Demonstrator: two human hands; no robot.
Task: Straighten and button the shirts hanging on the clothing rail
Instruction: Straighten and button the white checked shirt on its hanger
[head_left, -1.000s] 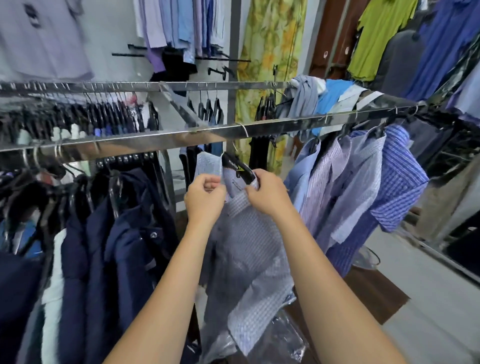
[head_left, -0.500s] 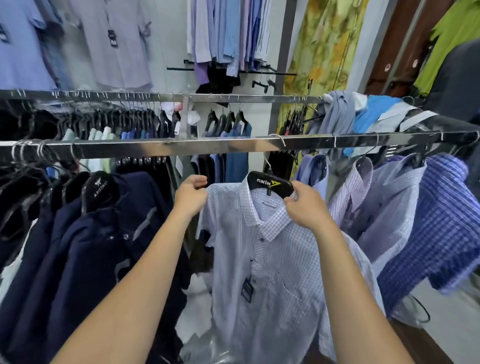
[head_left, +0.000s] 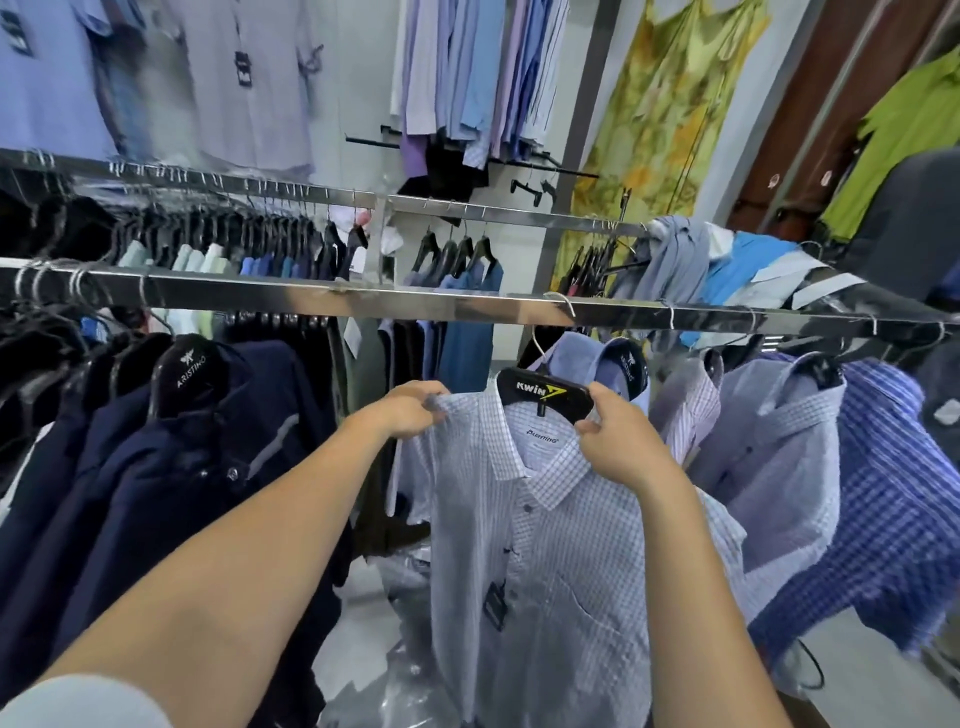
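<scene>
A light blue checked shirt (head_left: 550, 561) hangs facing me on a black hanger (head_left: 545, 395) hooked over the steel clothing rail (head_left: 415, 304). Its front is closed and a dark price tag dangles at mid-chest. My left hand (head_left: 410, 410) pinches the shirt's left shoulder fabric. My right hand (head_left: 618, 441) grips the right end of the hanger together with the collar. To the right hang a lilac checked shirt (head_left: 685, 415), a pale blue checked shirt (head_left: 779, 457) and a dark blue plaid shirt (head_left: 893, 519).
Navy jackets (head_left: 171, 499) on black hangers crowd the rail's left side. A second rail (head_left: 493, 213) with more shirts runs behind. Loose garments (head_left: 737, 260) lie draped over the rail's right end. Clear plastic wrap (head_left: 410, 597) hangs below the shirt.
The checked shirt has been turned from side-on to face me, with my hands spreading apart from the collar to the shoulder and hanger end. The view has drawn closer.
</scene>
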